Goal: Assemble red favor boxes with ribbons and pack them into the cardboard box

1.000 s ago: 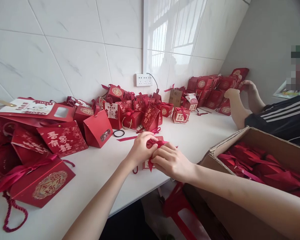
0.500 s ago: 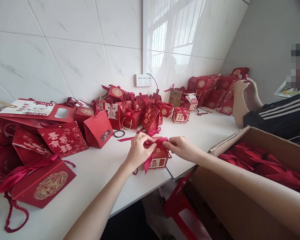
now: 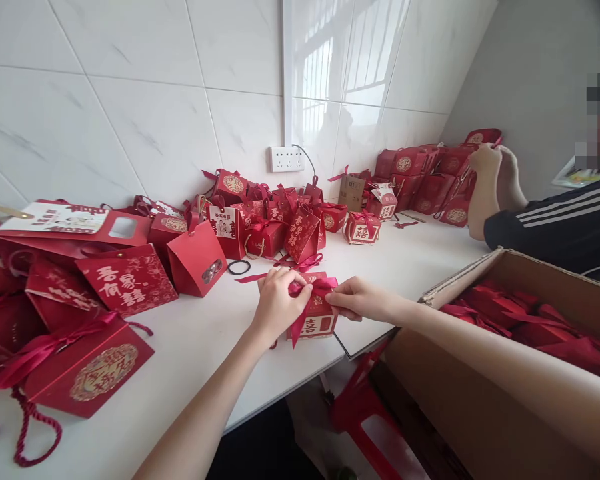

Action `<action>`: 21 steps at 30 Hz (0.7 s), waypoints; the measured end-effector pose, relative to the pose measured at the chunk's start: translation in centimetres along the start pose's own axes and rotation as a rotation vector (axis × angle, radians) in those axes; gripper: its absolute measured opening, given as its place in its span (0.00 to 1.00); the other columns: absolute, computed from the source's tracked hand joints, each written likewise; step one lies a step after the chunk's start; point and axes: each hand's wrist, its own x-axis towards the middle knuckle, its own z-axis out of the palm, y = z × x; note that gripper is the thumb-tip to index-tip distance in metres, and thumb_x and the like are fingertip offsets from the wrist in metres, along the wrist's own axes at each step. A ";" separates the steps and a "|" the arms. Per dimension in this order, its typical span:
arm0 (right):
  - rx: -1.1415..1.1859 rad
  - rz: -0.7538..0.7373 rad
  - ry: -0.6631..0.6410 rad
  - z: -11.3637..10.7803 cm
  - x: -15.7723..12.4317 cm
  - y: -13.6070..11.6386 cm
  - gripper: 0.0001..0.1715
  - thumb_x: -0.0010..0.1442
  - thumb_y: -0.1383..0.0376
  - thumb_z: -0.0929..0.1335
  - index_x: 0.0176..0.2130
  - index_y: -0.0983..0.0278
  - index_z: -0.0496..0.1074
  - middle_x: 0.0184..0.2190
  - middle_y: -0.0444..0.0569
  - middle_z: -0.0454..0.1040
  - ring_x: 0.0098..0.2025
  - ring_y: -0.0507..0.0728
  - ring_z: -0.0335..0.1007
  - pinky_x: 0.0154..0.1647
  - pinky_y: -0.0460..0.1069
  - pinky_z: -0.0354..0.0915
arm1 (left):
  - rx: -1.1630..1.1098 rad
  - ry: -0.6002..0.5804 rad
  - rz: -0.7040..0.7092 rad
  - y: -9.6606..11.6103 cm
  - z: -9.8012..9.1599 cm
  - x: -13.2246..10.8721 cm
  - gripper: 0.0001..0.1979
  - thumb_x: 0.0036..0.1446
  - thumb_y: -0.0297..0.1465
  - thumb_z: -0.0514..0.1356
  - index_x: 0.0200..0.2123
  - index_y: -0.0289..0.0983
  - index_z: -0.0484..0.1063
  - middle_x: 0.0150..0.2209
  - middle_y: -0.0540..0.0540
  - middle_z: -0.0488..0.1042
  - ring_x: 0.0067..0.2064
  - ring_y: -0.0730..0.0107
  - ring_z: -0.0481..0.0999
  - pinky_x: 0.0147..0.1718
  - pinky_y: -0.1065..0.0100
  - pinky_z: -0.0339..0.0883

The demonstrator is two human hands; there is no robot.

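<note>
A small red box [image 3: 320,325] with a cream label stands at the table's front edge, below both hands. Over its top lies a glossy red ribbon [image 3: 324,285] with a bow shape at its middle. My left hand [image 3: 284,298] pinches the ribbon from the left, thumb against fingers, and one ribbon tail hangs down the box front. From the right, my right hand [image 3: 355,298] is closed on the ribbon's right loop at the box's upper right edge. What lies between the fingertips is partly hidden.
Red gift boxes [image 3: 125,280] crowd the white table [image 3: 205,353] at left and along the wall. A black ring [image 3: 239,267] lies behind my left hand. At right stands an open carton [image 3: 480,273] of red pieces, with another person's arms [image 3: 485,190] beyond. A red stool [image 3: 365,413] is below.
My right hand has shifted slightly down along the ribbon's right loop, and its lower fingers now show beside the box. The other person's hands have moved slightly.
</note>
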 end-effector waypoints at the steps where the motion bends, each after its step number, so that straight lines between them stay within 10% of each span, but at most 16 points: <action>1: 0.122 0.031 -0.066 -0.1 0.0 0.0 0.19 0.56 0.58 0.62 0.19 0.66 0.64 0.12 0.40 0.59 0.15 0.46 0.52 0.18 0.43 0.51 | -0.011 -0.004 -0.009 0.0 0.0 0.0 0.05 0.52 0.30 0.58 0.25 0.39 0.66 0.31 0.51 0.72 0.40 0.64 0.68 0.43 0.60 0.57; 9: 0.285 0.272 -0.344 -1.5 0.0 0.3 0.21 0.53 0.54 0.65 0.22 0.69 0.71 0.13 0.46 0.68 0.13 0.47 0.58 0.15 0.43 0.54 | -0.114 -0.024 -0.101 0.2 0.1 0.0 0.06 0.52 0.31 0.58 0.24 0.39 0.66 0.31 0.49 0.72 0.41 0.62 0.69 0.42 0.62 0.60; 15: -0.098 0.194 0.297 -1.9 1.0 0.4 0.37 0.55 0.38 0.56 0.22 0.66 0.67 0.21 0.50 0.71 0.20 0.51 0.63 0.23 0.47 0.57 | -0.297 0.017 -0.181 0.4 0.3 -0.3 0.04 0.52 0.33 0.57 0.32 0.39 0.67 0.37 0.48 0.74 0.42 0.63 0.72 0.42 0.63 0.63; 21: -0.012 0.055 0.278 -0.6 2.6 1.4 0.29 0.50 0.43 0.63 0.18 0.64 0.56 0.16 0.40 0.58 0.20 0.47 0.53 0.20 0.45 0.51 | -0.398 0.068 -0.261 0.2 0.5 -0.9 0.06 0.55 0.34 0.54 0.35 0.39 0.66 0.32 0.49 0.72 0.34 0.68 0.72 0.33 0.69 0.64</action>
